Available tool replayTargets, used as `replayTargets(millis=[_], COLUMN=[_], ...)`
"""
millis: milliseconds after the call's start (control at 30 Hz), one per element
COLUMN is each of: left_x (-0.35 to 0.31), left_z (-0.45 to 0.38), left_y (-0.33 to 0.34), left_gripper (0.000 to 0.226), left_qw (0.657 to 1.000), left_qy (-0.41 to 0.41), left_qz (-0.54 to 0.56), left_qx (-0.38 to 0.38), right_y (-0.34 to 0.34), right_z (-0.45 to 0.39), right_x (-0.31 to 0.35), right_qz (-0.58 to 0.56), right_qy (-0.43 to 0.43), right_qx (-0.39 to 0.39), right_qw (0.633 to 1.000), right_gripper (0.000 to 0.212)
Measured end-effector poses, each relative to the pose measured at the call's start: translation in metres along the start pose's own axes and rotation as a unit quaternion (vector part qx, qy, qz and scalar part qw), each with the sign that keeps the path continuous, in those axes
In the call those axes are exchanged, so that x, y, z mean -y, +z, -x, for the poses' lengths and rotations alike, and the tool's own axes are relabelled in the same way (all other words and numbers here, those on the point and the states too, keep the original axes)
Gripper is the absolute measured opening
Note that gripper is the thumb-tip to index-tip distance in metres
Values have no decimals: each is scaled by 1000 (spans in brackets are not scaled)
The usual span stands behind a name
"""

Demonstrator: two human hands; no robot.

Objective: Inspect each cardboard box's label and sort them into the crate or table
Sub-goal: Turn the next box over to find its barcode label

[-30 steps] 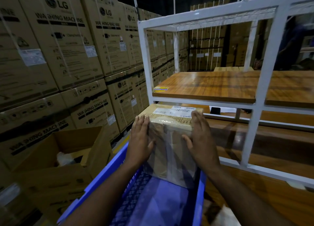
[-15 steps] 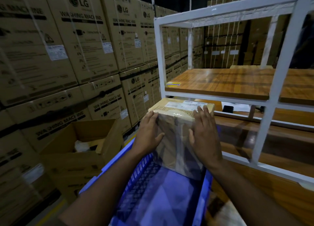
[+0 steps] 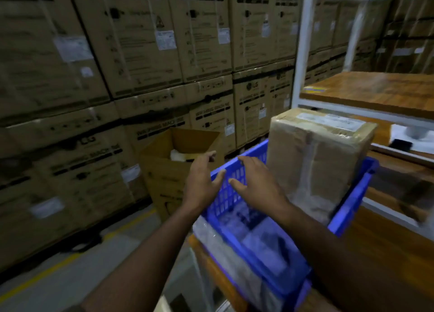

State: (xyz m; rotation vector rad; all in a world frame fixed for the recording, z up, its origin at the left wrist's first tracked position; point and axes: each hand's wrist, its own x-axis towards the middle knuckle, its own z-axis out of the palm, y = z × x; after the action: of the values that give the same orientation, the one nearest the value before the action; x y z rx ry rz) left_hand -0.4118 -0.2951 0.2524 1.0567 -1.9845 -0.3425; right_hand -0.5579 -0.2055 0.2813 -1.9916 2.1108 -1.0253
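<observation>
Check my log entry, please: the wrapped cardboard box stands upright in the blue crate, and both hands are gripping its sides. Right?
Not quite. The head view shows the wrapped cardboard box upright in the blue crate, but the left hand and right hand hover open beside it, touching nothing.

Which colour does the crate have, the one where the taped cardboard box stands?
Blue, with slotted walls: the crate shows in the head view.
</observation>
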Motion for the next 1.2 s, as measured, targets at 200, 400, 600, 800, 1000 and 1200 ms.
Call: replayTargets(millis=[200,400,600,800,1000,1200], left_x=[43,104,165,208,243,261], left_z=[58,152,279,383,446,458], left_y=[-68,-126,-177,-203,-201,-175], left_gripper=[24,43,43,42,22,30], left_qw=[984,962,926,885,847,818], left_qy=[-133,-234,-340,-432,-500,-560], left_qz=[-53,-130,-165,-161,-95,-51], left_qx=[-102,-44,10,69,155,116], right_y=[32,76,160,236,292,347], right_z=[24,70,139,211,240,232], right_x=[67,133,183,192,175,150], right_qz=[-23,-25,-57,-58,-26,6], right_qy=[-44,-65,-21,54,46,17], right_qx=[84,129,208,292,371,430], right_qw=[995,989,976,953,927,902], right_gripper=[69,69,61,48,46,49])
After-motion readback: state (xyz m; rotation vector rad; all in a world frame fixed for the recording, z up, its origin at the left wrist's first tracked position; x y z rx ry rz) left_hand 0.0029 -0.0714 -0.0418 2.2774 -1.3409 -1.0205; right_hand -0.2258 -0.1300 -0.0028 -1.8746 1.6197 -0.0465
